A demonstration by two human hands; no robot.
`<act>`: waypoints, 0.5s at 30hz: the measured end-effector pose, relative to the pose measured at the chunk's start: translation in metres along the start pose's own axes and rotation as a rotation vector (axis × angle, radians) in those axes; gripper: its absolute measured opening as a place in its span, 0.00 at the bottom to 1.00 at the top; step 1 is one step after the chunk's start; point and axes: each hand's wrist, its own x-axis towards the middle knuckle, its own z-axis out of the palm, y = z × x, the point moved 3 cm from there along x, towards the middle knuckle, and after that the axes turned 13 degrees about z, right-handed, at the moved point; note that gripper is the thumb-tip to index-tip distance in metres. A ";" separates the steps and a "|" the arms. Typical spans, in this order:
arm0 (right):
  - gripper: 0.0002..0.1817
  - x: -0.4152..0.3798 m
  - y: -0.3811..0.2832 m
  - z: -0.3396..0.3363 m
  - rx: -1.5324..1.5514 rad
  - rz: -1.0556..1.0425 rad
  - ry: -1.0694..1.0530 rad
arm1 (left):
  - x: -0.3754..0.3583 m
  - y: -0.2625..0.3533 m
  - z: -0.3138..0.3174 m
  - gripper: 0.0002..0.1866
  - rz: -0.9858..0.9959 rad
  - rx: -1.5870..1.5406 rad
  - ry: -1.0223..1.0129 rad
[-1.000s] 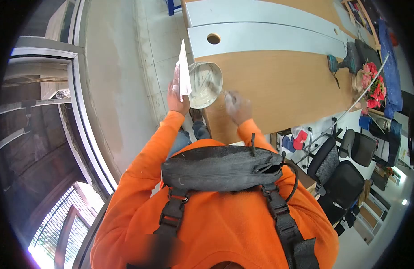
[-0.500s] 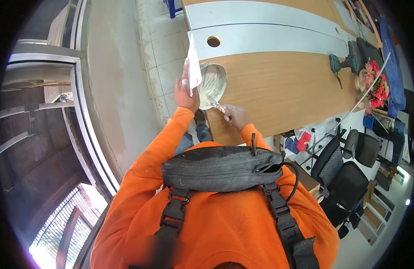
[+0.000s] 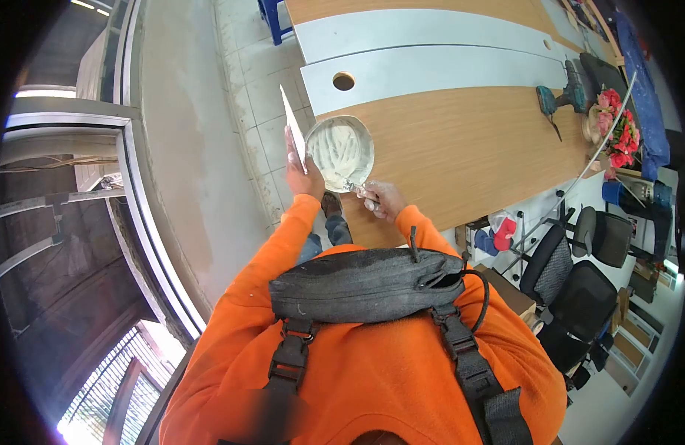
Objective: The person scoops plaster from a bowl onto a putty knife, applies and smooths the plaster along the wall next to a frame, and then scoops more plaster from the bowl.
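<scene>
My left hand (image 3: 302,172) grips a thin white flat board (image 3: 293,132), tilted on edge just left of a round metal bowl (image 3: 363,141). Pale, smeared paste (image 3: 336,152) coats the inside of the bowl, which sits at the table's left edge. In my right hand (image 3: 384,200) is the handle of a trowel-like tool (image 3: 351,186); its far end rests in the paste at the near side of the bowl, and its blade is largely hidden. White residue marks both hands.
The wooden table (image 3: 461,148) carries a teal power drill (image 3: 561,96) and pink flowers (image 3: 623,137) at the right. A plastered wall (image 3: 187,148) stands at left, beside a window frame (image 3: 146,200). Office chairs (image 3: 572,289) are at lower right, a blue stool (image 3: 272,18) at top.
The white board in my left hand has moved left, off the bowl, and leans differently. More of the bowl's inside shows. The tool's end now lies inside the bowl's near rim.
</scene>
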 end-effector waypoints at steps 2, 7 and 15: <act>0.14 -0.005 -0.001 0.002 0.010 -0.009 0.013 | -0.003 0.003 0.003 0.31 0.092 -0.001 0.076; 0.14 -0.004 0.002 -0.010 0.152 -0.041 -0.002 | -0.016 -0.015 0.016 0.35 -0.008 -0.088 0.040; 0.17 -0.007 0.002 -0.025 0.269 -0.092 -0.032 | -0.032 -0.089 0.029 0.26 -0.650 -0.318 -0.059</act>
